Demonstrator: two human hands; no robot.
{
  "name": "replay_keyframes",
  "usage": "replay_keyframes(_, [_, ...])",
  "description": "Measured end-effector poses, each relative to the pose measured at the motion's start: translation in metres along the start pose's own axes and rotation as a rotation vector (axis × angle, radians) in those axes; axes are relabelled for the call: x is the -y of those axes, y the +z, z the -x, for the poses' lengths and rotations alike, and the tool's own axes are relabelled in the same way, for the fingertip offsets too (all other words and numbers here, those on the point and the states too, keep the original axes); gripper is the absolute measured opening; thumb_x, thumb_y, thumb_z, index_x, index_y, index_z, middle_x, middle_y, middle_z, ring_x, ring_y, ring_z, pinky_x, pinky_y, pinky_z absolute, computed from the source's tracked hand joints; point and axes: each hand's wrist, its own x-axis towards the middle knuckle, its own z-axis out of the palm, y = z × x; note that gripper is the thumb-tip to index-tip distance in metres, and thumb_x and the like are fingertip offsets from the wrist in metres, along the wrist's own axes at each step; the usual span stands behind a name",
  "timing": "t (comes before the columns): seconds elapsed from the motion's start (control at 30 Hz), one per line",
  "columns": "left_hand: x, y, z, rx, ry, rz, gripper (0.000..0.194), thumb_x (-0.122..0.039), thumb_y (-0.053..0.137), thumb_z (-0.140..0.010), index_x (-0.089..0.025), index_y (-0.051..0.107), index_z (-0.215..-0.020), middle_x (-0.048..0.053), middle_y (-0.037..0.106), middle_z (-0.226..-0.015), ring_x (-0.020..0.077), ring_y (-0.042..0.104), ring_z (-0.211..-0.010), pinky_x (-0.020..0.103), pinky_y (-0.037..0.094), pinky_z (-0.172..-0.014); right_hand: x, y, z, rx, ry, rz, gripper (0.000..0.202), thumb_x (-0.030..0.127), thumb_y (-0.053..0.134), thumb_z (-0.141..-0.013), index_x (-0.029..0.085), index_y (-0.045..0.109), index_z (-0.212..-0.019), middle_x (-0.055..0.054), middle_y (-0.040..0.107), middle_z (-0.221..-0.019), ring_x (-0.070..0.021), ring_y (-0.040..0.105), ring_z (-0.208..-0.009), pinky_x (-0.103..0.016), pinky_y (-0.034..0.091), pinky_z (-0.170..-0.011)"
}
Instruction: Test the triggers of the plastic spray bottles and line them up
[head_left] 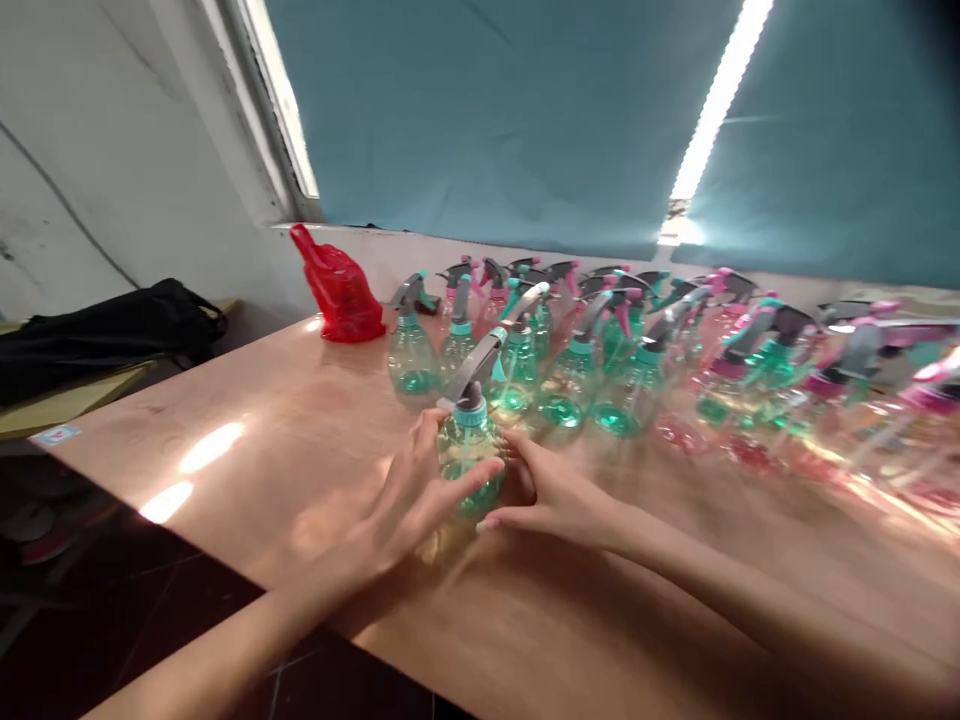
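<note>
A clear green spray bottle (pixel 469 435) with a grey and turquoise trigger head stands upright on the table, close in front of me. My left hand (pixel 420 485) is wrapped round its left side, thumb across the front. From the right, my right hand (pixel 544 490) curls its fingers against the bottle's other side, with the thumb low near the base. Just behind it are more green spray bottles, among them one (pixel 415 355) at the left end and another (pixel 568 380) to the right.
Rows of green and pink spray bottles (pixel 731 385) run along the table's back and right side. A red plastic bag (pixel 341 290) sits at the back left. The copper-coloured table (pixel 277 400) ends at a front left edge. Beyond it lies a black bag (pixel 142 320).
</note>
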Motion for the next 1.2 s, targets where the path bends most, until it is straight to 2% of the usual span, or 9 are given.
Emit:
replay_keyframes(0.1, [-0.032, 0.031, 0.006, 0.126, 0.015, -0.011, 0.053, -0.055, 0.068, -0.077, -0.023, 0.049, -0.114, 0.01, 0.06, -0.114, 0.0341, 0.057, -0.109, 0.053, 0.048, -0.089, -0.001, -0.022, 0.037, -0.065, 0.012, -0.06, 0.093, 0.048, 0.078, -0.072, 0.025, 0.027, -0.147, -0.014, 0.046, -0.144, -0.0326, 0.046, -0.13, -0.049, 0.043, -0.103])
replay_keyframes(0.27, [-0.081, 0.077, 0.01, 0.37, -0.06, 0.177, 0.066, -0.061, 0.066, -0.076, -0.02, 0.043, -0.123, 0.011, 0.058, -0.119, 0.0325, 0.057, -0.113, 0.051, 0.047, -0.093, 0.005, -0.059, 0.09, -0.187, 0.069, -0.106, 0.09, 0.042, 0.083, -0.068, 0.023, 0.034, -0.142, -0.012, 0.056, -0.134, -0.0312, 0.056, -0.119, -0.047, 0.049, -0.096])
replay_keyframes(0.4, [-0.103, 0.113, 0.006, 0.452, -0.016, 0.33, 0.068, -0.057, 0.07, -0.074, -0.022, 0.043, -0.125, 0.011, 0.058, -0.123, 0.032, 0.057, -0.115, 0.05, 0.046, -0.096, 0.003, -0.085, 0.123, -0.246, 0.039, -0.107, 0.077, 0.037, 0.08, -0.073, 0.023, 0.038, -0.137, -0.009, 0.059, -0.129, -0.026, 0.06, -0.111, -0.041, 0.052, -0.091])
replay_keyframes(0.57, [-0.127, 0.146, -0.009, 0.559, 0.06, 0.385, 0.065, -0.051, 0.071, -0.075, -0.023, 0.047, -0.128, 0.011, 0.06, -0.127, 0.0341, 0.056, -0.119, 0.051, 0.045, -0.098, -0.013, -0.113, 0.152, -0.31, 0.029, 0.002, 0.08, 0.043, 0.081, -0.07, 0.026, 0.038, -0.135, -0.007, 0.062, -0.12, -0.0266, 0.06, -0.107, -0.045, 0.051, -0.09])
replay_keyframes(0.73, [-0.171, 0.159, -0.028, 0.557, 0.201, 0.453, 0.07, -0.043, 0.072, -0.076, -0.031, 0.042, -0.137, 0.007, 0.061, -0.127, 0.0294, 0.061, -0.113, 0.044, 0.05, -0.094, -0.024, -0.133, 0.161, -0.233, -0.008, 0.013, 0.082, 0.044, 0.079, -0.072, 0.03, 0.036, -0.14, -0.006, 0.051, -0.138, -0.0279, 0.052, -0.122, -0.046, 0.042, -0.105])
replay_keyframes(0.8, [-0.187, 0.161, -0.036, 0.499, 0.216, 0.488, 0.056, -0.04, 0.071, -0.075, -0.027, 0.052, -0.126, 0.006, 0.065, -0.116, 0.0287, 0.063, -0.108, 0.042, 0.052, -0.09, -0.027, -0.138, 0.162, -0.213, -0.016, 0.031, 0.088, 0.044, 0.079, -0.071, 0.029, 0.032, -0.144, -0.007, 0.048, -0.142, -0.0296, 0.048, -0.127, -0.047, 0.038, -0.109])
replay_keyframes(0.87, [-0.198, 0.164, -0.042, 0.515, 0.214, 0.545, 0.044, -0.04, 0.07, -0.077, -0.023, 0.057, -0.115, 0.006, 0.064, -0.116, 0.0268, 0.063, -0.108, 0.039, 0.052, -0.089, -0.031, -0.14, 0.162, -0.209, -0.019, 0.044, 0.096, 0.046, 0.08, -0.07, 0.025, 0.026, -0.147, -0.01, 0.044, -0.145, -0.0316, 0.042, -0.132, -0.048, 0.036, -0.11])
replay_keyframes(1.0, [-0.201, 0.167, -0.05, 0.571, 0.229, 0.541, 0.032, -0.034, 0.064, -0.08, -0.02, 0.059, -0.108, 0.005, 0.064, -0.105, 0.0205, 0.064, -0.09, 0.035, 0.054, -0.08, -0.037, -0.142, 0.163, -0.235, -0.049, 0.068, 0.104, 0.052, 0.079, -0.068, 0.022, 0.02, -0.149, -0.014, 0.035, -0.151, -0.0335, 0.032, -0.139, -0.05, 0.028, -0.114])
replay_keyframes(1.2, [-0.187, 0.167, -0.055, 0.514, 0.275, 0.5, 0.025, -0.025, 0.057, -0.081, -0.026, 0.06, -0.105, -0.004, 0.058, -0.074, 0.0145, 0.055, -0.061, 0.032, 0.051, -0.069, -0.047, -0.146, 0.172, -0.159, 0.045, 0.229, 0.09, 0.058, 0.073, -0.072, 0.016, 0.036, -0.143, -0.018, 0.054, -0.136, -0.0334, 0.05, -0.125, -0.052, 0.038, -0.105])
